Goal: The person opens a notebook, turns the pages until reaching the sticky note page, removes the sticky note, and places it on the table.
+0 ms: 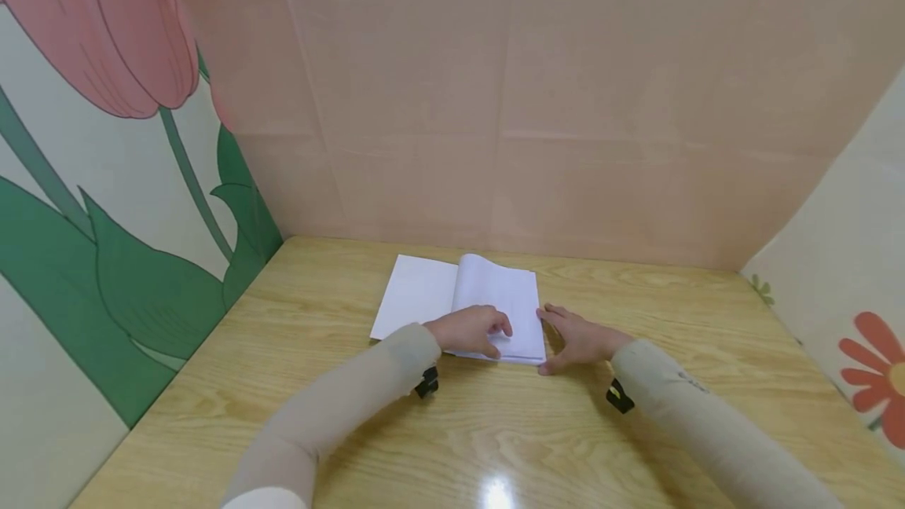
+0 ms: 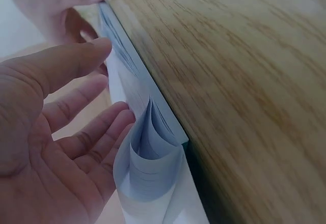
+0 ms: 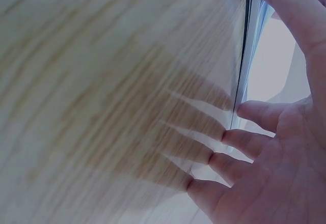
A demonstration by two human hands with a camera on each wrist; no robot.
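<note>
An open book (image 1: 417, 298) with white pages lies flat on the wooden table. Over the lower part of its right-hand pages is my left hand (image 1: 470, 328), palm down with fingers loosely bent. In the left wrist view that hand's fingers (image 2: 97, 132) lie along the pages, and some curled leaves (image 2: 153, 175) bulge near the spine. My right hand (image 1: 578, 338) is at the book's right edge, thumb near the lower corner. Its fingers (image 3: 232, 168) are spread on the tabletop in the right wrist view, the index fingertip at the book's edge. Neither hand pinches a page.
The light wooden table (image 1: 311, 297) reaches back to a pinkish-beige backdrop (image 1: 495, 100). A panel with a painted tulip (image 1: 113, 30) stands at the left. On the right is a white panel with a red flower (image 1: 877, 375).
</note>
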